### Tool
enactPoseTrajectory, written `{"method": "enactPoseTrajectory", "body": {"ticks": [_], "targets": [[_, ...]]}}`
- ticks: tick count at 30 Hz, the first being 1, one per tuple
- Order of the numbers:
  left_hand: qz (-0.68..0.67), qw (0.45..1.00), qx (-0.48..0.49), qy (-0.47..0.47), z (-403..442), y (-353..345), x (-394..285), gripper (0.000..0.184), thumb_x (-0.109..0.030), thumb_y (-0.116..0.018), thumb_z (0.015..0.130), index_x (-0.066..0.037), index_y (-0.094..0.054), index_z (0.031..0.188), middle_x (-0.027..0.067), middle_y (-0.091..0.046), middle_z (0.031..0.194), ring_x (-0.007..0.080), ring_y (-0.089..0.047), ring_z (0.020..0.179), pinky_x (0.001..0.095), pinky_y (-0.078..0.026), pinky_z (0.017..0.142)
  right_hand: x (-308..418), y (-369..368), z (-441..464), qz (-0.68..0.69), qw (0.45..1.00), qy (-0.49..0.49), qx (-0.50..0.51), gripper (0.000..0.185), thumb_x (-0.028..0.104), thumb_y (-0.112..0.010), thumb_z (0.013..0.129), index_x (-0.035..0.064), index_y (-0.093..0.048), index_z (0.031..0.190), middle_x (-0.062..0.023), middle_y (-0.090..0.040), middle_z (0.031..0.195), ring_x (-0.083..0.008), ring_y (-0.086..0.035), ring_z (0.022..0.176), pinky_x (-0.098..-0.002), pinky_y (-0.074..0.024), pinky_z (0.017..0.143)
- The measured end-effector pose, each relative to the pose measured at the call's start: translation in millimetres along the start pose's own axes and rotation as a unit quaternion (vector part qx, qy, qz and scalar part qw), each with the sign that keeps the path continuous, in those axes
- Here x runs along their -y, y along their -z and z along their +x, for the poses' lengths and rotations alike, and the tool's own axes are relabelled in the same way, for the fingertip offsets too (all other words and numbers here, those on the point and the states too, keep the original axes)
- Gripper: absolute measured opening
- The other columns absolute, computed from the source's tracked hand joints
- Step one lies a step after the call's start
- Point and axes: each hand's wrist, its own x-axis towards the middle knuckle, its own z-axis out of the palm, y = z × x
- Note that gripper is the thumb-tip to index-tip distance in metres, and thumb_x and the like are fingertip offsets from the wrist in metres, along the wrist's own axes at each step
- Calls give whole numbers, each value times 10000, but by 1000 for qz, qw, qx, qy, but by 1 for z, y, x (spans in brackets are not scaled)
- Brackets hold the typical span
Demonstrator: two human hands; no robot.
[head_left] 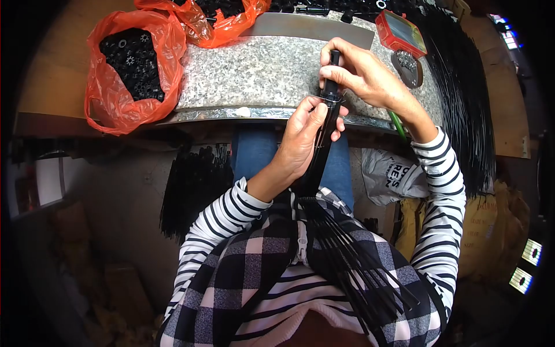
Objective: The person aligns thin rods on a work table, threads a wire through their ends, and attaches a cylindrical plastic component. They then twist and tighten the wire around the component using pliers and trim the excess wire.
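A black umbrella frame [324, 159], a bundle of thin ribs around a shaft, stands tilted between my hands at the stone slab's front edge. My left hand [298, 136] is closed around the bundle just below its collar. Above it, my right hand [361, 75] grips the black cylindrical top piece [330, 88] between thumb and fingers. A fine wire seems to cross at the collar, too small to make out. Loose ribs [352, 248] fan down over my checked apron. The bundle's lower end rests near my lap.
The speckled stone slab [248, 75] bears a metal plate [309, 29], a red tin [399, 34] and a dish of tiny metal bits [409, 61]. Orange bags [173, 63] hold black notched parts. Long black rods [462, 98] hang at right; more rods [193, 185] stand at left below.
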Motion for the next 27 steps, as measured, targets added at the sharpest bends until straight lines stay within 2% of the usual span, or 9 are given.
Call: {"method": "enactPoseTrajectory", "body": {"ticks": [5, 7, 8, 10, 12, 14, 16, 21, 27], "targets": [[1, 1000, -3, -2, 1, 1, 0, 186, -218, -418, 954, -64, -400, 1057, 143, -556, 1000, 165, -544, 805, 274, -455, 669, -2, -11, -3, 8, 999, -1, -39, 159, 162, -543, 886, 41, -456, 942, -60, -596, 718, -116, -575, 652, -262, -451, 608], [14, 1000, -14, -7, 1, 1, 0, 190, -220, -415, 955, -56, -401, 1051, 139, -557, 996, 160, -544, 803, 272, -457, 668, 14, -10, -6, -112, 984, 95, -97, 153, 164, -537, 891, 44, -456, 942, -49, -591, 722, -108, -566, 668, -256, -455, 626], [14, 1000, -15, -7, 1, 0, 0, 190, -220, -415, 955, -56, -401, 1051, 139, -557, 996, 160, -544, 803, 272, -457, 668, 17, -7, -6, -117, 986, 89, -80, 172, 175, -547, 885, 43, -454, 943, -46, -572, 733, -105, -564, 701, -258, -453, 641], [12, 1000, 5, -8, -2, -1, 1, 201, -221, -413, 956, -47, -404, 1057, 135, -556, 992, 156, -543, 802, 269, -458, 667, -2, -3, 2, 83, 996, 5, 34, 204, 184, -564, 870, 39, -447, 952, -60, -547, 747, -124, -562, 697, -276, -444, 633], [15, 1000, -5, -6, -1, -1, 0, 207, -221, -413, 956, -44, -405, 1064, 134, -556, 991, 156, -543, 802, 267, -458, 666, -4, -4, 2, 124, 991, 13, 48, 203, 182, -554, 875, 33, -441, 955, -62, -540, 769, -129, -563, 708, -278, -446, 642], [17, 1000, -14, -5, 0, -1, -1, 213, -221, -412, 957, -41, -406, 1071, 133, -556, 990, 155, -542, 802, 265, -458, 665, 5, -6, -3, -70, 993, 85, -32, 165, 167, -522, 897, 29, -444, 944, -50, -546, 777, -120, -558, 708, -264, -457, 659], [25, 1000, -15, -9, -1, -1, -1, 222, -222, -411, 957, -39, -407, 1083, 132, -556, 991, 155, -542, 802, 266, -458, 662, 8, -7, -3, -83, 993, 80, -38, 152, 164, -510, 903, 29, -447, 934, -48, -548, 784, -116, -553, 705, -257, -460, 654], [9, 1000, -19, -20, -1, -6, -1, 246, -234, -470, 936, -19, -421, 1043, 139, -580, 974, 126, -563, 747, 238, -463, 634, -5, -8, 0, 149, 988, 8, 34, 161, 215, -501, 915, 57, -470, 929, -20, -559, 752, -72, -516, 671, -217, -421, 592], [21, 999, -30, -29, -2, -6, -2, 269, -238, -476, 934, -14, -421, 1071, 138, -580, 973, 126, -564, 750, 237, -463, 635, -2, -16, -1, 187, 982, 8, 5, 166, 233, -456, 937, 70, -472, 917, -7, -560, 748, -52, -504, 669, -188, -394, 564]]}}
